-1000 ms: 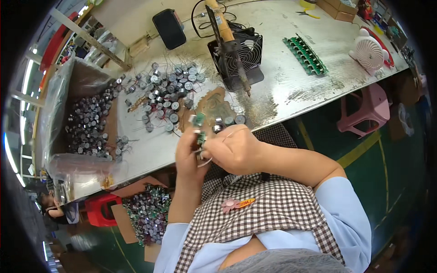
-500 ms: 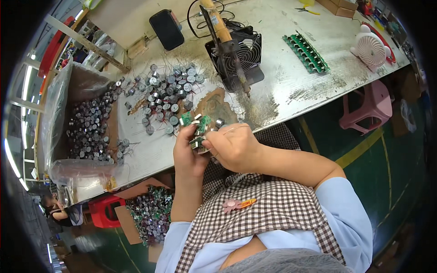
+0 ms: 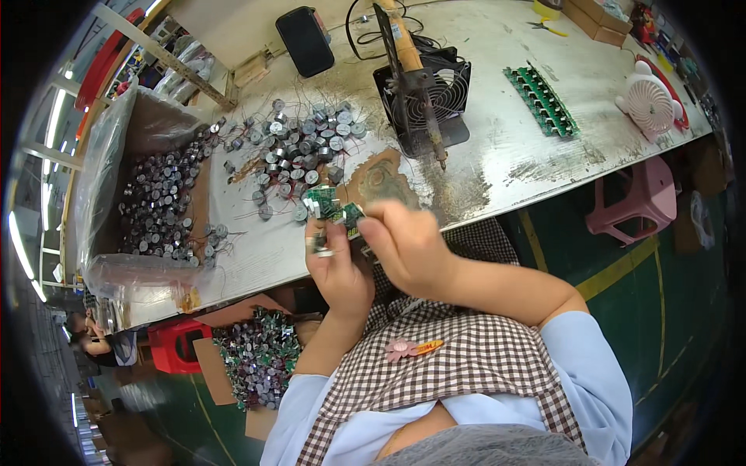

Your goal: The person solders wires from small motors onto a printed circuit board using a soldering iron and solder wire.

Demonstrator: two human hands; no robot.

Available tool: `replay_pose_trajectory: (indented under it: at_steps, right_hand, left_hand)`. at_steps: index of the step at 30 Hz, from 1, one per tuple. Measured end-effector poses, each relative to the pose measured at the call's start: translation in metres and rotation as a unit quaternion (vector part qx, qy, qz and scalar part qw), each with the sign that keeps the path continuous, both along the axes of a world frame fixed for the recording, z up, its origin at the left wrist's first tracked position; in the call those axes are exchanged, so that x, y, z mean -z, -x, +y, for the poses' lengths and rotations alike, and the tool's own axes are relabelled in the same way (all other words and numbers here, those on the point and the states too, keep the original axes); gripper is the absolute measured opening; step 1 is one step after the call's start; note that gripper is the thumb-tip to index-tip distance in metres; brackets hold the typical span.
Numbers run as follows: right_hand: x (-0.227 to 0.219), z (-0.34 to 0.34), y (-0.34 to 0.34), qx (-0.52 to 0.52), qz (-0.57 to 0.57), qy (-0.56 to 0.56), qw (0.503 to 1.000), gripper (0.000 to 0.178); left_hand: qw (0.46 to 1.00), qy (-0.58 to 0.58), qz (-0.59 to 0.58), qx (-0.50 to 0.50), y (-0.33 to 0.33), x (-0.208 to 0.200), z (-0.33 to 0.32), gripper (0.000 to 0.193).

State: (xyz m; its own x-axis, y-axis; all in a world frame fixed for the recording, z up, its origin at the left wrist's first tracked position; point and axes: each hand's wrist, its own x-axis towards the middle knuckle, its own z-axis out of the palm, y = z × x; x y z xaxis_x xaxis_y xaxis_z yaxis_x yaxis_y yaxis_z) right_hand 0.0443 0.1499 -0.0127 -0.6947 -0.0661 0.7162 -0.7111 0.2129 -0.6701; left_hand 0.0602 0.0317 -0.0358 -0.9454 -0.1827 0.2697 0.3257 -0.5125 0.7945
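My left hand (image 3: pixel 336 264) grips a small green circuit board (image 3: pixel 327 206) with round metal parts on it, held up at the near edge of the workbench (image 3: pixel 497 132). My right hand (image 3: pixel 404 245) is closed on the same board from the right, fingertips pinching its right end. Both hands touch each other over my lap. Just beyond them lies a heap of small silver cylindrical parts with thin wires (image 3: pixel 299 151) on the bench.
A soldering iron on a stand (image 3: pixel 416 85) leans over a black fan (image 3: pixel 435 97). A row of green boards (image 3: pixel 542 99), a white desk fan (image 3: pixel 649 101), a black phone (image 3: pixel 305 40), and a plastic-lined box of cylinders (image 3: pixel 155 202) surround me. A carton of finished boards (image 3: pixel 260 357) sits on the floor.
Both hands have lifted the green board slightly up and toward the bench, and the right hand's fingers have shifted along its right end.
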Motion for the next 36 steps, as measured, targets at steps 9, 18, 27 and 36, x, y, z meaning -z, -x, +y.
replay_pose_trajectory:
  at_steps: [9,18,27,36]
  right_hand:
    - [-0.001,0.009,0.009,0.040,0.056,-0.035,0.997,0.012]
    - [-0.005,0.000,0.013,0.045,-0.031,-0.010,0.998,0.014]
    - [0.009,-0.007,-0.020,-0.037,-0.259,0.145,0.954,0.020]
    - [0.036,0.008,-0.028,-0.085,-0.153,-0.126,0.976,0.016]
  left_hand:
    - [0.988,0.014,-0.142,0.067,-0.004,-0.016,0.001,0.019]
    - [0.968,0.085,-0.235,0.017,-0.009,-0.015,0.000,0.034]
    - [0.997,0.042,-0.068,0.003,-0.016,-0.006,0.010,0.016]
    - [0.939,-0.057,-0.309,0.140,-0.044,-0.005,-0.032,0.022]
